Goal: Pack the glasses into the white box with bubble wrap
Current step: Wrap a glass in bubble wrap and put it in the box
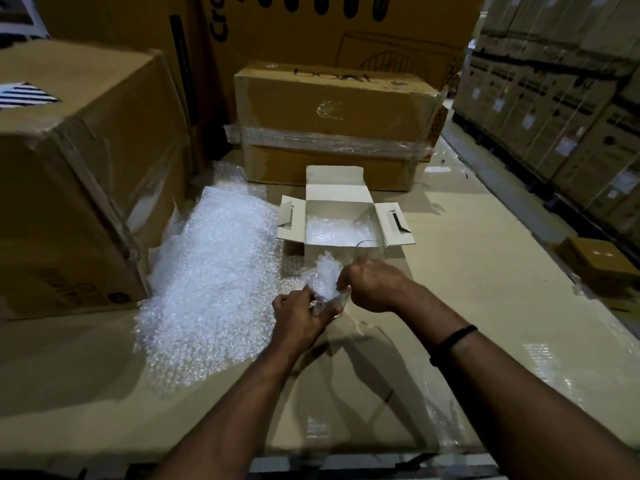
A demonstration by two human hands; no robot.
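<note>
— Glass (341, 299) sits low between my hands, just short of the white box (341, 206). Why?

— My left hand (299, 315) cradles it; my right hand (372, 284) pinches bubble wrap (325, 271) around it, cushioning first.

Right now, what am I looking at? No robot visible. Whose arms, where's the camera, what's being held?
There is no machine here: a person works with bare hands, and the single picture comes from a wide-angle camera on their head, looking forward and down.

The left hand and right hand together hold a clear glass with a piece of bubble wrap bunched against it.

Just beyond stands the open white box, with some wrap already inside. A large sheet of bubble wrap lies to its left on the cardboard surface. Brown cartons stand behind.
</note>
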